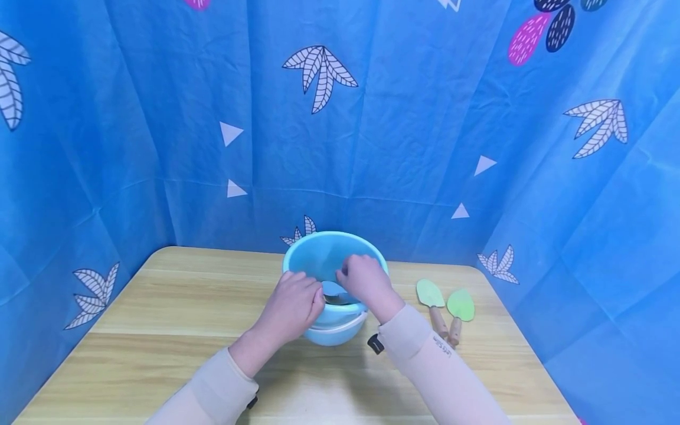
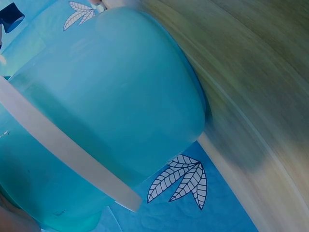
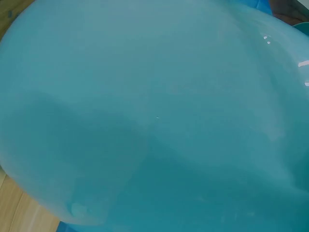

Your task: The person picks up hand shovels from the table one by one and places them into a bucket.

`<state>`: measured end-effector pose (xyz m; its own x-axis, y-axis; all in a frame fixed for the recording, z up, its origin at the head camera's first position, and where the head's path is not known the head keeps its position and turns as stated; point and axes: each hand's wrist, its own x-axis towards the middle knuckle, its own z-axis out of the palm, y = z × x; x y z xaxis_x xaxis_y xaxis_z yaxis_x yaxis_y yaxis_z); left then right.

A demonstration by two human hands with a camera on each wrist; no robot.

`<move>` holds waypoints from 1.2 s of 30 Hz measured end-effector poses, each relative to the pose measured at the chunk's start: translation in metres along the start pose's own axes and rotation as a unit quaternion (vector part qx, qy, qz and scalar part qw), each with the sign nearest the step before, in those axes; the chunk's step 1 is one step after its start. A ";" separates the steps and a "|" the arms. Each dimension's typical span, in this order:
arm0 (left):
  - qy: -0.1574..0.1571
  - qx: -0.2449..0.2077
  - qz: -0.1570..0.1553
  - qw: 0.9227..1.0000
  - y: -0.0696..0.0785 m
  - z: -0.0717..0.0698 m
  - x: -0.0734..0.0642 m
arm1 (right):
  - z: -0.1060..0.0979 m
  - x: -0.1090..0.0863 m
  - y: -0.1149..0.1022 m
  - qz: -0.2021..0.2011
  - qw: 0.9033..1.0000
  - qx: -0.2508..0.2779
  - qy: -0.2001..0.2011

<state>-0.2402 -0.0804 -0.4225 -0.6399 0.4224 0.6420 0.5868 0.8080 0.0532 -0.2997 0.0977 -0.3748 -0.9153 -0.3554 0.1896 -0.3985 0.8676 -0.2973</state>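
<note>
A light blue bucket [image 1: 332, 242] with a white handle [image 2: 72, 147] stands on the table. On its near left rim, my left hand [image 1: 298, 300] holds the edge with fingers curled over; a bit of this hand shows at the lower left of the left wrist view. My right hand [image 1: 366, 280] reaches across the right rim, its fingers bent over the opening; I cannot tell what they hold. A small greyish thing [image 1: 341, 298] shows inside the bucket near the left thumb. The bucket's blue wall [image 3: 154, 116] fills most of the right wrist view.
Right of the bucket, two light green leaf-shaped tools [image 1: 430, 293] with wooden handles [image 1: 455, 332] lie on the wooden table [image 1: 202, 307]. A blue patterned curtain [image 1: 319, 147] surrounds the table at the back and both sides.
</note>
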 end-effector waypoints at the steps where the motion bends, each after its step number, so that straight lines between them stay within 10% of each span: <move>1: 0.000 0.002 0.001 1.000 0.000 0.000 0.000 | 0.000 0.000 0.000 0.000 1.000 0.003 0.003; 36: 0.004 0.000 -0.001 1.000 0.000 0.001 0.000 | -0.030 -0.008 0.004 -0.010 0.998 0.025 0.062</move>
<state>-0.2409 -0.0803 -0.4232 -0.6373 0.4165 0.6484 0.5852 0.8090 0.0555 -0.2923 0.1147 -0.3493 -0.8941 -0.3236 0.3095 -0.4215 0.8418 -0.3374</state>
